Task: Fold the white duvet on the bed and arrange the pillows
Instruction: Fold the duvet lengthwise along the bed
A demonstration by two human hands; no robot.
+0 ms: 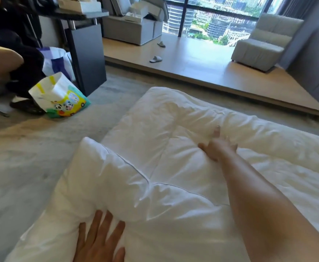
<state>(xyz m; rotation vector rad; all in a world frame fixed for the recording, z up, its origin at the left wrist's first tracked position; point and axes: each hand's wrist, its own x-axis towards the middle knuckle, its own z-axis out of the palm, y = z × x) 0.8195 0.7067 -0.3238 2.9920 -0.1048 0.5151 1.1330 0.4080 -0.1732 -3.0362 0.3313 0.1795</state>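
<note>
Filling most of the lower view, the white duvet lies bunched and rumpled over the bed, its stitched seams running across puffy quilted panels. One folded corner of it rises near the left edge of the bed, above the grey carpet. No separate pillow can be told apart from the bedding.

Beyond the bed, a raised wooden floor runs up to a tall window that looks out on city buildings. A pale armchair stands on that floor at the right, just beside a grey curtain. A grey sofa unit piled with open white boxes sits at the back centre. To the left a dark worktop stands on the carpet, with dark clothing hanging beside it.

The right hand reaches out on a bare, outstretched arm and presses flat into the middle of the duvet, fingers spread and loose, gripping nothing that can be seen. The left hand rests palm down on the near edge of the duvet at the bottom of the view, fingers spread and unclenched.

A colourful cartoon-printed bag sits tilted on the carpet by the foot of the worktop. Two pale slippers lie well apart on the wooden floor, one nearer the step, the other closer to the window.
</note>
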